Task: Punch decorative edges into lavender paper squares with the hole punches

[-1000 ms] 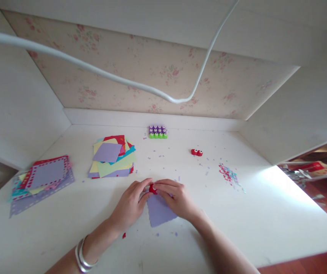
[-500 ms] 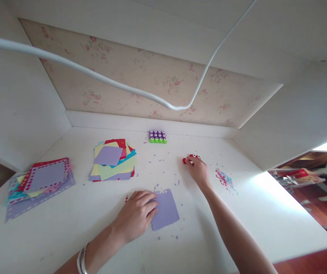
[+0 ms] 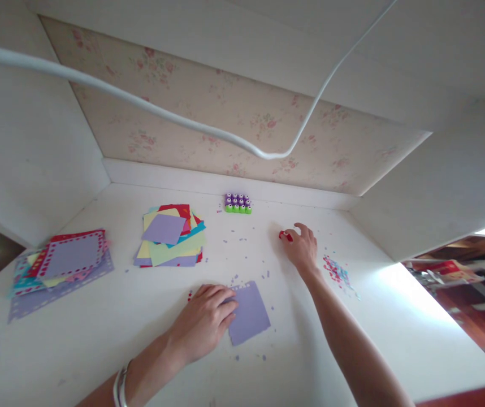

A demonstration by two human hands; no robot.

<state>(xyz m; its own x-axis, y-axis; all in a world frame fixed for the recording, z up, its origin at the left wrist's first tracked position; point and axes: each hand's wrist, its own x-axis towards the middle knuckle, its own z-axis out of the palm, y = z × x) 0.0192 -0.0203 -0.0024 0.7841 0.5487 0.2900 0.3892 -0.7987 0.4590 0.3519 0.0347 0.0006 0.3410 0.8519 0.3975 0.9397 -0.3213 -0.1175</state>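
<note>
My left hand [image 3: 208, 316] lies on the desk with its fingers stretched across the left edge of a purple paper sheet [image 3: 250, 316]. Punched notches run along the sheet's top edge. Small red bits [image 3: 190, 295] lie just beyond my left knuckles. Farther right, my right hand [image 3: 301, 249] is curled around small red craft punches [image 3: 285, 236], its thumb against the visible red part and its fingers bent over the far side. My palm and fingers hide most of these punches.
Purple and green craft punches [image 3: 238, 203] stand in rows by the back wall. A pile of coloured paper [image 3: 170, 252] lies left of centre, a pile of punched sheets [image 3: 73, 257] at far left. Red and blue confetti [image 3: 336, 270] lies right; a white cable [image 3: 208, 131] hangs in front.
My right hand has opened wider over the red punches and now covers more of them. The leftmost red punch sits nearer the hand. My left hand stays on the purple sheet; the view has shifted slightly.
</note>
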